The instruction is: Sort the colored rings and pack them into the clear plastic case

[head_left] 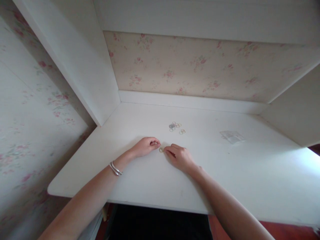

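Note:
A small yellowish ring [161,150] is at the middle of the white desk, between my two hands. My right hand [178,156] comes from the right with thumb and forefinger pinched at the ring's edge. On the other side, my left hand [147,146] is closed, its thumb and fingertips together just left of the ring. Whatever those left fingertips may hold is too small to make out. Beyond the hands lies a loose cluster of thin rings [178,125] with a grey clump [172,126] beside it. A few more yellowish rings [182,132] lie just to the right.
A clear plastic packet [232,137] rests on the right part of the white desk [150,186]. White panels [107,63] rise at the left and right, with floral wallpaper [190,66] behind. The desk's near edge runs close in front of my body.

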`<state>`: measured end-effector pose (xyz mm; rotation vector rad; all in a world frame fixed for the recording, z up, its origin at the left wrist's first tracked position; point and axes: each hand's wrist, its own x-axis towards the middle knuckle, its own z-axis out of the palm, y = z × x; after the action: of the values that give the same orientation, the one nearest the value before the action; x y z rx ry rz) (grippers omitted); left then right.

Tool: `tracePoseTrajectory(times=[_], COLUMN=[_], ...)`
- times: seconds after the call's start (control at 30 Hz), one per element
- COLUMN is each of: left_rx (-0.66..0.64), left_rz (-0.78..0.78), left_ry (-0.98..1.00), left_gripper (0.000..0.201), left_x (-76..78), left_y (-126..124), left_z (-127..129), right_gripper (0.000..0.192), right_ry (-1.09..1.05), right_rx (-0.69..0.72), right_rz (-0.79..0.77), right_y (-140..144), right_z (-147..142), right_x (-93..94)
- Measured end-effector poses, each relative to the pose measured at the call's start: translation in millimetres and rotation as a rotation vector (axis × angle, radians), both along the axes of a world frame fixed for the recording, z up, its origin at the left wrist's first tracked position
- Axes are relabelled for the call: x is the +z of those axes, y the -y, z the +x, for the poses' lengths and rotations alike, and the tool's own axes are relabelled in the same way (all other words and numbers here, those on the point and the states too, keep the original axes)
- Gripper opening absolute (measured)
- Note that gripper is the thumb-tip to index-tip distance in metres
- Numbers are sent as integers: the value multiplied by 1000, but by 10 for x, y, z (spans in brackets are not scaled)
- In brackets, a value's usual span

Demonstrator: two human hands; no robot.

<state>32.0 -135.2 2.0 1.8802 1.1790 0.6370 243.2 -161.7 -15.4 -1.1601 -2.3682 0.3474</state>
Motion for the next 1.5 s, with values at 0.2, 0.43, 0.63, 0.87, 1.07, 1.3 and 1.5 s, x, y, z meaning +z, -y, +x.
tracePoseTrajectory(times=[0.2,0.43,0.63,0.87,1.07,1.3,1.5], left_rx=[16,20,14,19,65,-36,-11], left_rz=[-13,-28,-37,-28,13,358,460], left_ry=[2,15,51,27,5,-298,-523], left_gripper=[30,29,25,25,28,24,27], left_x=[11,29,-10,-4,-33,60,42], left_y=[9,15,1,2,-152,-636,-906], left_z=[23,34,33,40,129,742,1256], right_gripper=[27,25,22,21,20,22,21], right_ry=[113,159,168,116,-28,-39,36], right_rx=[13,1,-9,-2,-20,-99,-109], right_rz=[79,58,25,6,-14,-33,-45], right_y=[3,20,14,13,30,29,-10], right_z=[-65,-105,-135,-140,-100,43,165], right_x=[-10,52,32,9,47,81,98])
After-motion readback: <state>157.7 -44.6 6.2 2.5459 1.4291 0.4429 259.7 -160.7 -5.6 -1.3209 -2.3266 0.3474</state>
